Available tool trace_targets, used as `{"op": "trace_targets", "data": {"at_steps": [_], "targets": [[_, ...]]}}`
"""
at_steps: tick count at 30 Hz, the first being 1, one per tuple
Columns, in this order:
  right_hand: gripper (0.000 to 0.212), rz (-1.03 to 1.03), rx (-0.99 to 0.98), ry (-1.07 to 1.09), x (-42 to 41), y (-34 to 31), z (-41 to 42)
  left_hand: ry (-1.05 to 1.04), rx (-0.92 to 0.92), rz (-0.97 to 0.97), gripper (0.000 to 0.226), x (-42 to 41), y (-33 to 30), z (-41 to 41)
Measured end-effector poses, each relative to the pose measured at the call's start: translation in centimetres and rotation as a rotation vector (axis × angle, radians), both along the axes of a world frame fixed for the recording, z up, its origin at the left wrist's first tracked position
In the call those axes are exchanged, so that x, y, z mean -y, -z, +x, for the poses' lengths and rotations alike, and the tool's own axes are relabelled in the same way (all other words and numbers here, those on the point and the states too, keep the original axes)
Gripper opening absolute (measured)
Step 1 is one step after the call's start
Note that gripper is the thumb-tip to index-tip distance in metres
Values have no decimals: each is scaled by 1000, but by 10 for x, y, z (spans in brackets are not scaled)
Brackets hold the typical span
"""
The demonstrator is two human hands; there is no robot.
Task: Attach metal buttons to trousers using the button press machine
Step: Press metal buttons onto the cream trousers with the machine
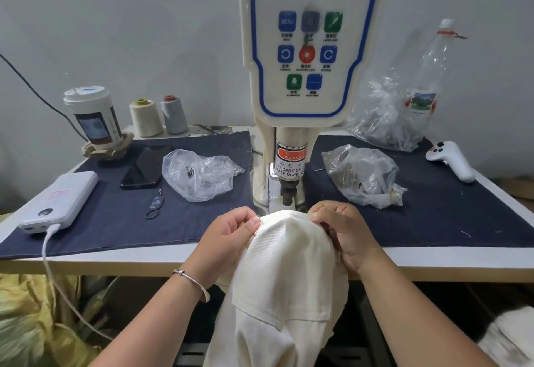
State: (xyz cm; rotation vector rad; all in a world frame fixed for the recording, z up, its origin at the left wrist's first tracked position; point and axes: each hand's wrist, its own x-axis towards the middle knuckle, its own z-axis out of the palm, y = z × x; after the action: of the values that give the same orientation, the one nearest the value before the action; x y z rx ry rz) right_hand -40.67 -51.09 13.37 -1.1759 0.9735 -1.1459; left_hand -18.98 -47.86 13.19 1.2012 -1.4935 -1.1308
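Head view: two hands (231, 235), one trousers (283, 280).

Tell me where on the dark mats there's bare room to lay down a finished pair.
Right mat: bare front stretch, between the plastic bag and the table's front edge. Left mat: a narrower bare strip in front of the key ring and power bank. Its middle is crowded by the phone and the other bag.

Setting: small garment workshop. Evidence: an industrial button press machine (306, 48) with keypad and finger-warning label stands on a work table (161, 256) covered in dark denim cloth (121, 222). Thread cones (157, 116) and plastic bags of metal fittings (362, 176) lie around it.
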Motion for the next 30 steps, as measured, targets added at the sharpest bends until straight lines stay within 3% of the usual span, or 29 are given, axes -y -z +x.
{"op": "trace_targets", "data": {"at_steps": [4, 9, 24, 30], "targets": [[10, -4, 4, -8, 0, 1, -1, -10, 24, -5, 34, 2, 3, 1], [10, -9, 23, -25, 1, 4, -3, 5, 34, -15, 25, 2, 4, 2], [12, -6, 15, 5, -7, -10, 3, -54, 94, -37, 28, -3, -1, -3], [9, -81, 47, 3, -28, -40, -1, -23, -18, -104, 28, -23, -24, -6]]}}
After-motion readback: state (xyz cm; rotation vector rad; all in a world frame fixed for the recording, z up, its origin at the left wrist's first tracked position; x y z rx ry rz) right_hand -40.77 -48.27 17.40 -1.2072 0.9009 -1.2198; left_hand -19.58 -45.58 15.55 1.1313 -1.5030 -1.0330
